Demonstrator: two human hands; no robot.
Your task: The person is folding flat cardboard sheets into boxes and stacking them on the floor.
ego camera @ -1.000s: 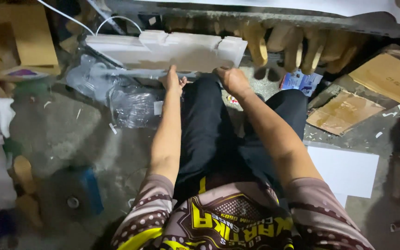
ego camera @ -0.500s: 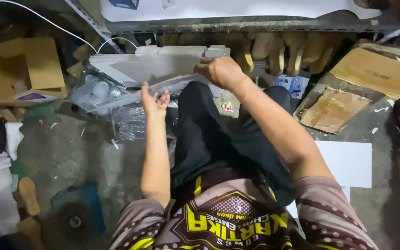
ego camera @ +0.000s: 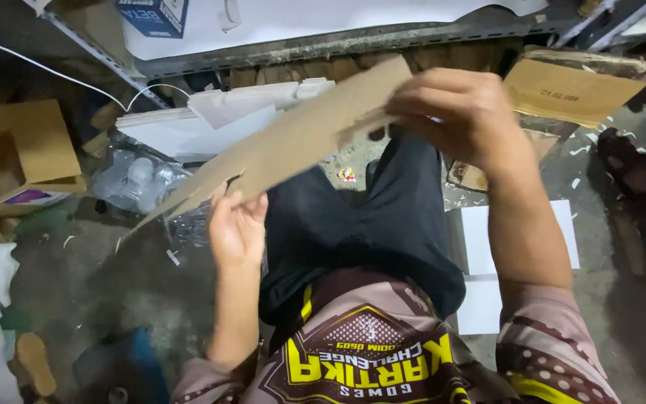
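I hold a long flat brown cardboard piece (ego camera: 293, 142) up in front of me, tilted, its high end at the right. My right hand (ego camera: 457, 112) grips that upper end. My left hand (ego camera: 237, 228) supports the lower edge with fingers curled under it. Below the cardboard lie my black-trousered legs (ego camera: 383, 224). A stack of white boards (ego camera: 203, 123) lies on the floor beyond my knees, partly hidden by the cardboard.
Crumpled clear plastic wrap (ego camera: 136, 183) sits left of my legs. An open brown carton (ego camera: 20, 153) stands at far left. More cardboard pieces (ego camera: 573, 90) lie at upper right. White sheets (ego camera: 517, 239) lie on the floor by my right leg. A metal shelf rail (ego camera: 338, 41) runs across the top.
Both hands left the white boards on the floor. They now lift a brown cardboard piece up toward me, and the view has moved closer.
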